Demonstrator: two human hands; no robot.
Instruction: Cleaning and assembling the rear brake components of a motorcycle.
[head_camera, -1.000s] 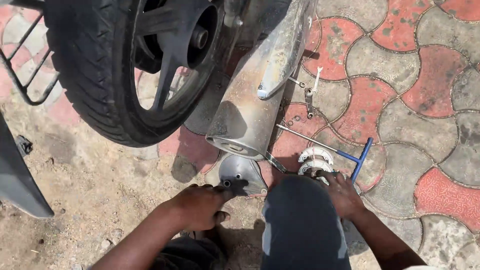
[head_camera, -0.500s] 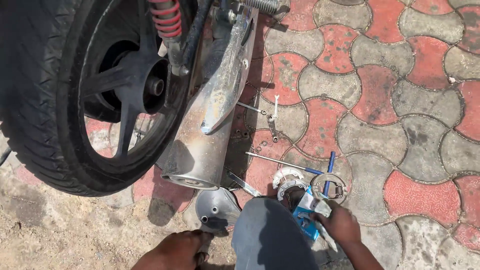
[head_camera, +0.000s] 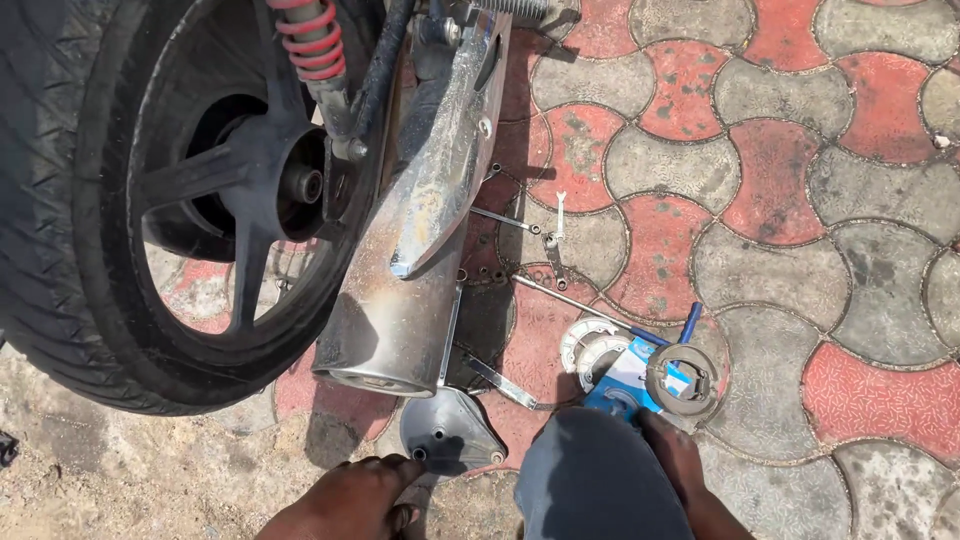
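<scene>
My left hand (head_camera: 350, 497) is low in the head view, with one fingertip on the edge of a grey metal cover plate (head_camera: 450, 435) that lies on the ground below the exhaust muffler (head_camera: 400, 300). It grips nothing. My right hand (head_camera: 672, 452) holds the near end of a blue box (head_camera: 625, 380). A round set of brake shoes (head_camera: 680, 375) rests on the box. A second, pale pair of brake shoes (head_camera: 585, 345) lies just to the left of it. My knee (head_camera: 595, 480), in dark cloth, sits between the two hands.
A motorcycle's rear wheel (head_camera: 130, 230) with a red shock spring (head_camera: 310, 45) fills the upper left. A blue-handled T wrench (head_camera: 600, 310), a flat metal strip (head_camera: 505, 385) and small spanners (head_camera: 555, 235) lie on the red and grey paving. Sandy ground lies at lower left.
The view has shifted, so the wheel looms larger. My right hand has taken up the blue box with the brake shoes on it. My left hand has eased from gripping the plate to touching it.
</scene>
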